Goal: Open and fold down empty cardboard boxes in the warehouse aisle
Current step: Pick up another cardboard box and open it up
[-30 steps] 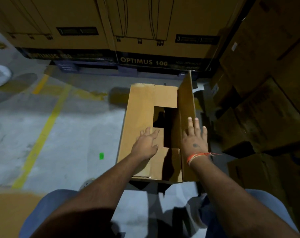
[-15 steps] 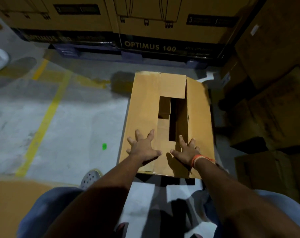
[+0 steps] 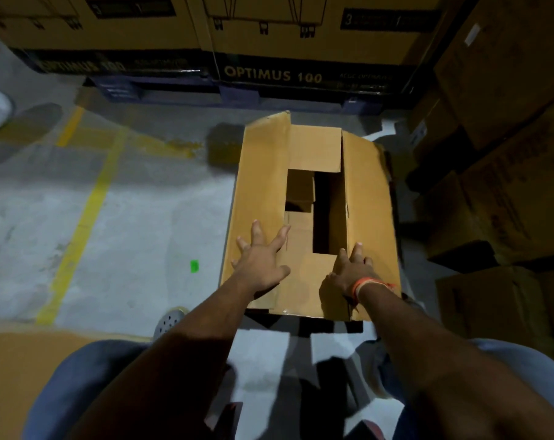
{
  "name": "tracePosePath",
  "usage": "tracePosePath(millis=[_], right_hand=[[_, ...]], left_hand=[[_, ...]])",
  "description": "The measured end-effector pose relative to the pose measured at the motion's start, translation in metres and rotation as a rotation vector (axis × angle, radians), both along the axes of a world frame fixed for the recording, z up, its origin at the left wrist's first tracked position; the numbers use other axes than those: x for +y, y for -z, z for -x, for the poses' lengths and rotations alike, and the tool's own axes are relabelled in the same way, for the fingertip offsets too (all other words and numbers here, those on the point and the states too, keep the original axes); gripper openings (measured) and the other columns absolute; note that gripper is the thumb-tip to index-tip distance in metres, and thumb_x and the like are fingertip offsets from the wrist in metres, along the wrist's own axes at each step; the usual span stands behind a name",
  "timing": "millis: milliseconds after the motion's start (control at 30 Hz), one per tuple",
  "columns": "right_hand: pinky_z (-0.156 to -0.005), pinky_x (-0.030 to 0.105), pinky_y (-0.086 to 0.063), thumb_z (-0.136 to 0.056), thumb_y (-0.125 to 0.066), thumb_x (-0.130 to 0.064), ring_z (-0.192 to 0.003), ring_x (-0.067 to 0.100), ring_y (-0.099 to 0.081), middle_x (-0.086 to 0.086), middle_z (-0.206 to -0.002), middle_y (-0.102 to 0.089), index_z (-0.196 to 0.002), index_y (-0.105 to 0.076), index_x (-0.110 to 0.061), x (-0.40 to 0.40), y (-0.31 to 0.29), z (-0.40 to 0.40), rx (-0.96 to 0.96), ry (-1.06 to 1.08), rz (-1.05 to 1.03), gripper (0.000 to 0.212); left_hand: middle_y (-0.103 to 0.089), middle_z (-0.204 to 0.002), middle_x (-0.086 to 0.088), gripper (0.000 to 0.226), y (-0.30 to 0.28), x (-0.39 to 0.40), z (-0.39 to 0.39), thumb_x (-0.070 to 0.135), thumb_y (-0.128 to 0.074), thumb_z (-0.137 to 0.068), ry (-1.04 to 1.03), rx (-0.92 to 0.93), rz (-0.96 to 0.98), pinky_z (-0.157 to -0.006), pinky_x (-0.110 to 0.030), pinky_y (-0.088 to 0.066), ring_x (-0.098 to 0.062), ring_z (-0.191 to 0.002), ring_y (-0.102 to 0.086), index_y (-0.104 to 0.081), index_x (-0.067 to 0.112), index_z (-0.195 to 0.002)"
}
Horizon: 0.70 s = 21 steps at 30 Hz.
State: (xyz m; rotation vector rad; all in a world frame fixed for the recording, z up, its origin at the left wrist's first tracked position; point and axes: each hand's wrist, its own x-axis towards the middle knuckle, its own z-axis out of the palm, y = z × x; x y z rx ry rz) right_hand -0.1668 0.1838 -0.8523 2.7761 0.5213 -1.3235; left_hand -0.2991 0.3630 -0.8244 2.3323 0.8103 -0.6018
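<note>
Cardboard box (image 3: 313, 217) lies on the aisle floor (image 3: 136, 236) right under both palms. The left hand (image 3: 263, 265) and right hand (image 3: 348, 274) press flat on its near end, fingers spread straight and holding nothing. A second ago the right flap (image 3: 369, 214) stood upright beside the right fingers; now it lies down flat beyond them. A dark gap (image 3: 321, 214) stays open ahead of the fingertips, so the flattening looks only partly done. Printed cartons (image 3: 301, 42) stand far beyond.
</note>
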Motion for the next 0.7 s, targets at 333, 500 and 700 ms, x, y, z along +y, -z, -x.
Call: tracePosePath(millis=[333, 500, 700], right_hand=[[-0.122, 0.055, -0.018, -0.095, -0.055, -0.052, -0.154, 0.036, -0.003, 0.008, -0.169, -0.004, -0.156, -0.03, -0.019, 0.001, -0.038, 0.015, -0.087, -0.242, -0.101, 0.073], [-0.123, 0.052, -0.018, -0.097, -0.056, -0.048, -0.154, 0.035, -0.004, 0.009, -0.169, -0.005, -0.16, -0.018, -0.021, -0.005, -0.045, 0.031, -0.09, -0.262, -0.14, 0.078], [-0.12, 0.062, -0.021, -0.096, -0.059, -0.046, -0.152, 0.043, 0.003, 0.008, -0.168, 0.008, -0.16, -0.007, -0.033, -0.015, -0.039, 0.029, -0.087, -0.149, -0.107, 0.084]], left_hand=[[-0.048, -0.152, -0.003, 0.068, -0.059, 0.054, 0.067, 0.026, -0.051, -0.091, -0.169, -0.381, -0.151, -0.107, -0.043, -0.047, -0.032, -0.126, -0.058, -0.034, 0.034, -0.155], [0.023, -0.164, -0.018, 0.082, -0.043, 0.061, 0.107, 0.012, -0.065, -0.089, -0.173, 0.192, -0.481, -0.116, -0.056, -0.028, -0.049, -0.151, -0.004, -0.022, 0.026, -0.157], [0.009, -0.169, -0.017, 0.085, 0.0, 0.045, 0.098, 0.037, -0.057, -0.096, -0.056, 0.243, -0.251, -0.124, -0.054, -0.011, -0.047, -0.152, 0.007, -0.006, 0.019, -0.162]])
